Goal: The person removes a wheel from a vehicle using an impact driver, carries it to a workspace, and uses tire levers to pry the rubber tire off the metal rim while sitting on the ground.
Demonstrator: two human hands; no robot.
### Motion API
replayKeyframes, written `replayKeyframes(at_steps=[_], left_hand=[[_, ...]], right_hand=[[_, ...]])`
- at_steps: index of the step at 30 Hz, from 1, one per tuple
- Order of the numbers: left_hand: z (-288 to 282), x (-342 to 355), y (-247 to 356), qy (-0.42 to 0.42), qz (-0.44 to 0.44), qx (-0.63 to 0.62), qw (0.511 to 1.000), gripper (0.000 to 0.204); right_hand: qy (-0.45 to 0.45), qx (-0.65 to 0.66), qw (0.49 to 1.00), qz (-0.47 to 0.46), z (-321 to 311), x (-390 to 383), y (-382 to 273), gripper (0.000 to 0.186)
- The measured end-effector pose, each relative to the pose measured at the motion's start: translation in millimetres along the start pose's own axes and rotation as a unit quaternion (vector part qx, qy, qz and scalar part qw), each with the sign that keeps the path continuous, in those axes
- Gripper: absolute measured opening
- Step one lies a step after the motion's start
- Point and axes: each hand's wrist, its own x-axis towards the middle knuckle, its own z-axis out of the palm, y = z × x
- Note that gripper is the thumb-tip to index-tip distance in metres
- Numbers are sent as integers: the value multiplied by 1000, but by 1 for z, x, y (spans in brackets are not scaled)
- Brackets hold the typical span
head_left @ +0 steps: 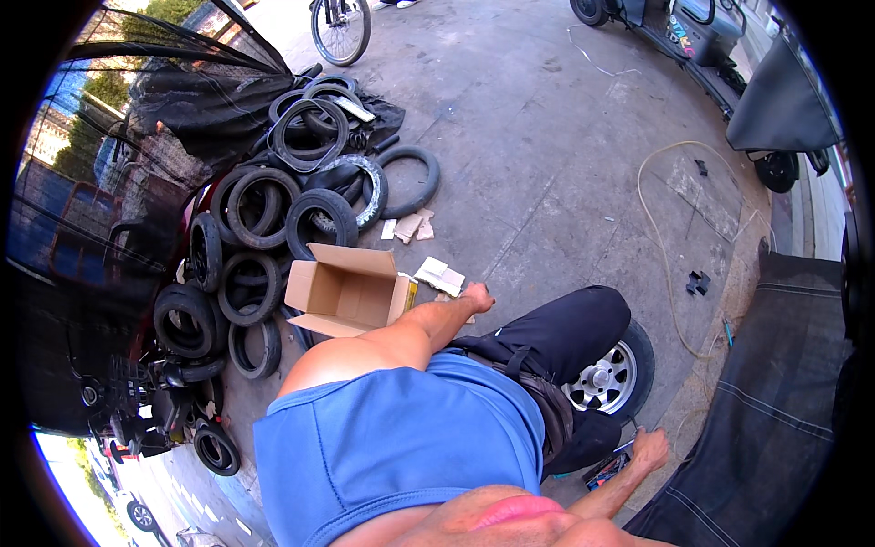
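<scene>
Your wheel [609, 374] looks heavy and rigid, so take its tyre; left hand [476, 296] fisted, empty; right hand [649, 448] grip unclear.

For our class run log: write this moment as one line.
left hand: by open cardboard box | right hand: on tools | wheel: behind knee

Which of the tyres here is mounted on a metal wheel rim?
Only the tyre on the silver alloy wheel, beside the person's black-trousered knee, near the right hand. The heaped tyres left of the open cardboard box are bare rubber rings.
</scene>
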Motion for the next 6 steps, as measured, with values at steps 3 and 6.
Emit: replayKeyframes(at_steps=[3,6], left_hand=[[-1,-1,3,-16,-6,1,1000,54],[-3,-2,1,-22,-8,7,1000,54]], right_hand=[[3,-4,1000,4,-1,1,0,47],[0,-5,1000,15,0,2,-5,46]])
